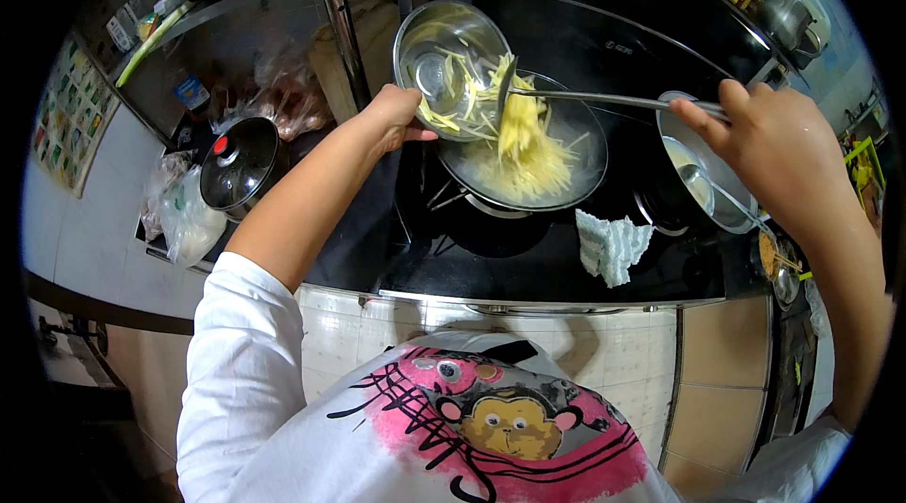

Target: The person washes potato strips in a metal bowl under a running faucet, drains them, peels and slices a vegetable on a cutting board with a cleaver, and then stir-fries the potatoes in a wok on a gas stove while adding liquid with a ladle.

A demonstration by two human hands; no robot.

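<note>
My left hand [398, 117] grips the rim of a tilted stainless steel bowl [425, 36] above the left edge of a wok [593, 149]. Pale yellow strips of food [534, 163], perhaps shredded potato, fall from the bowl into the wok, and some strips still lie in the bowl. In my right hand [761, 128] is the long metal handle of a wok spatula [616, 99]. The spatula's blade, seen nearly edge-on, is at the bowl's lip among the strips. Light steam blurs the wok's inside.
On the black stove lies a striped cloth [614, 247]. Right of the wok stands a metal pot [732, 202] with a ladle [729, 199] in pale liquid. A lidded pot [241, 167] and plastic bags [191, 213] are at the left. A metal post [343, 22] rises behind my left hand.
</note>
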